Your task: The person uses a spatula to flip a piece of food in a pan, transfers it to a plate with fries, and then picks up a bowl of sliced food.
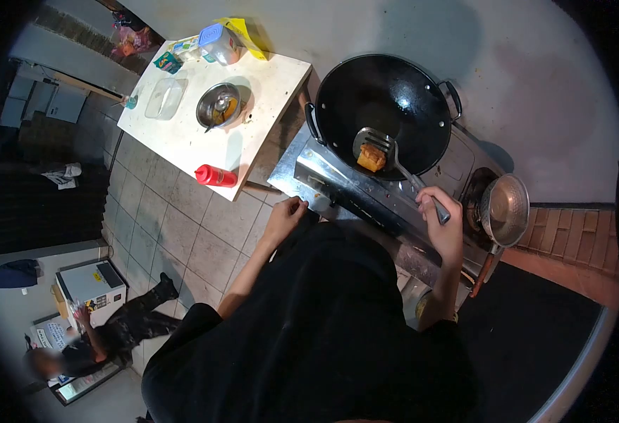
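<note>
My right hand [440,218] grips the handle of a slotted metal spatula [402,166]. On the spatula's head lies a golden-brown piece of fried food [371,158], over the near side of a large black wok [373,92]. The wok, with two side handles, sits on a steel gas stove [338,176]. My left hand [285,217] is off to the left, beside the stove's front edge, with its fingers curled and pressed together. Whether anything is between those fingers I cannot make out.
A small hammered metal pan [505,208] stands on the right burner. Left of the wok, a white table [281,84] carries a steel bowl [219,106], a clear tray [166,99], a red bottle [216,176] and a lidded container [218,44]. Another person [105,338] stands at the lower left.
</note>
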